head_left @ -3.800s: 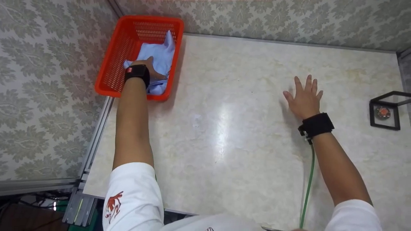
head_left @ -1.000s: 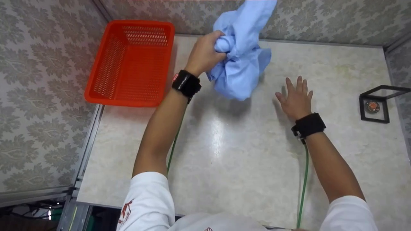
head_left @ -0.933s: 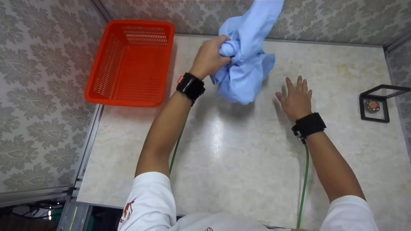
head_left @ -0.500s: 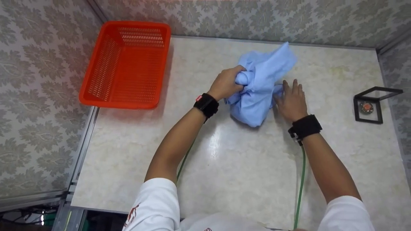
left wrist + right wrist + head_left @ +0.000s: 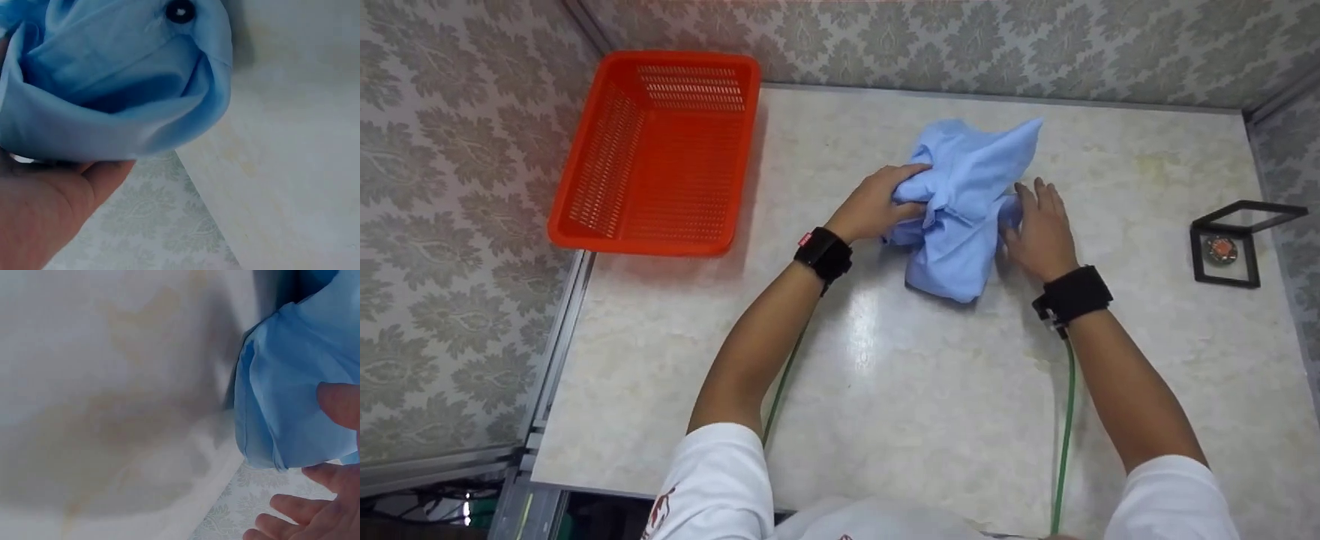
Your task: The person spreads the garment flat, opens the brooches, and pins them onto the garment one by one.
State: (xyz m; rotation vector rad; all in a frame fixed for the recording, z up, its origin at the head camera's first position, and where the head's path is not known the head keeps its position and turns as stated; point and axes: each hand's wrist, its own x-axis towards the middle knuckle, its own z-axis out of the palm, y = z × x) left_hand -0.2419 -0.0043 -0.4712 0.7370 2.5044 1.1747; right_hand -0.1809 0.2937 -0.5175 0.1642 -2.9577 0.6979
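A crumpled light blue shirt (image 5: pixel 960 210) sits bunched at the middle of the table, one corner of it standing up at the back. In the left wrist view a dark button (image 5: pixel 180 10) shows on its folds. My left hand (image 5: pixel 877 206) grips the shirt from the left, thumb below and fingers partly hidden by the cloth. On the other side my right hand (image 5: pixel 1041 234) reaches its right edge with fingers fairly straight. In the right wrist view, the thumb (image 5: pixel 340 404) overlaps the front of the cloth, the index fingertip lies at its lower edge, and the other fingers are spread.
A red plastic basket (image 5: pixel 729 180) with slotted walls stands at the back left, nothing inside it. Far right is a small black-framed case (image 5: pixel 1225 282) with its lid up, holding a round orange-centred piece (image 5: pixel 1221 250). A green cable (image 5: pixel 1066 442) trails from the right wrist.
My left hand took the shirt out of the basket, carried it right and lowered it to the table's middle. The right hand, earlier flat on the table, now meets the shirt's edge.
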